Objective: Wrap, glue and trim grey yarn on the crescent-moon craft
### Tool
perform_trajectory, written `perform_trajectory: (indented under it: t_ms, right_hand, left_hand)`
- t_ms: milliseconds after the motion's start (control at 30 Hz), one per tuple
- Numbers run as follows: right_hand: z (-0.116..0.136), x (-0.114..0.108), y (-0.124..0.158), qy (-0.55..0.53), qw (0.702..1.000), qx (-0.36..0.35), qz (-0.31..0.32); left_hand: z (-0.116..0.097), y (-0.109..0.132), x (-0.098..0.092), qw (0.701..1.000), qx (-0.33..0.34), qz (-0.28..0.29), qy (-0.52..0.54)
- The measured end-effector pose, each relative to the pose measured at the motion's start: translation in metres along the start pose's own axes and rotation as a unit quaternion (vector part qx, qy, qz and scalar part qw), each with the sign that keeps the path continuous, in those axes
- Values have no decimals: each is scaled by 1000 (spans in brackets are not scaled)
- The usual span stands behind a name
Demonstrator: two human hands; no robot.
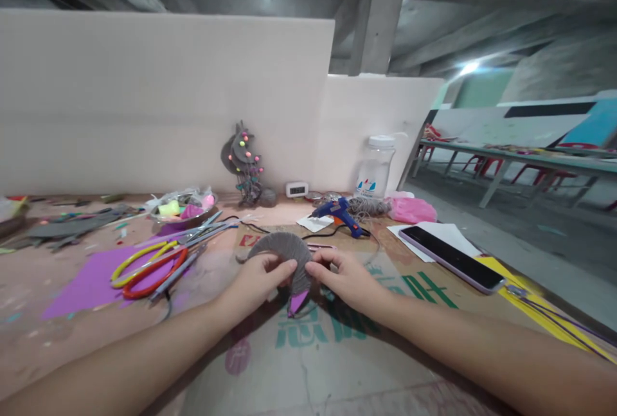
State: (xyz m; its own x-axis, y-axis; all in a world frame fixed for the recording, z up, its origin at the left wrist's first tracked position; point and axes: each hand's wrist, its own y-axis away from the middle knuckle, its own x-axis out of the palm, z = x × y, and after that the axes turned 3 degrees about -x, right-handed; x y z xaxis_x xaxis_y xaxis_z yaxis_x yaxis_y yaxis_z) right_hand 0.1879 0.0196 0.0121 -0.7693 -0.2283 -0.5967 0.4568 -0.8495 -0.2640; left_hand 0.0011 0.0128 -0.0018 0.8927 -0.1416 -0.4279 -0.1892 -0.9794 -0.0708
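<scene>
A grey crescent-shaped craft piece [284,252], wound in grey yarn with a bare purple tip [295,303] at its lower end, is held over a sheet of cardboard [337,352]. My left hand [258,282] pinches its left side with thumb and fingers. My right hand [343,278] pinches the right edge, fingers curled. Both hands meet near the piece's lower part.
Scissors with yellow and red handles [149,268] lie on purple foam [91,284] at left. A blue glue gun [340,213], pink bag [412,210], plastic jar [376,165], phone [456,258] on paper, a bowl of coloured bits [186,209], a finished grey moon ornament [243,162] stand behind.
</scene>
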Motion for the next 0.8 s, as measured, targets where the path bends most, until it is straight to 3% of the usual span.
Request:
perform_trajectory:
  t_ms: [167,267,467,633,800]
  right_hand:
    - [-4,0,-2,-14,1000,6,-15]
    - [-6,1,-3,-35,999,19,-18]
    - [-7,0,-3,-77,996,29,-37]
    - [-16,-1,-6,-189,979,52,-56]
    - [-23,-1,-8,-203,976,42,-63]
  left_hand:
    - [1,0,0,993,105,-3,-49]
    - [1,1,-1,990,129,8,-56]
    - [0,0,0,996,83,34,12]
    - [7,-3,0,992,9,-13,128]
    - [12,-6,0,989,14,-8,146]
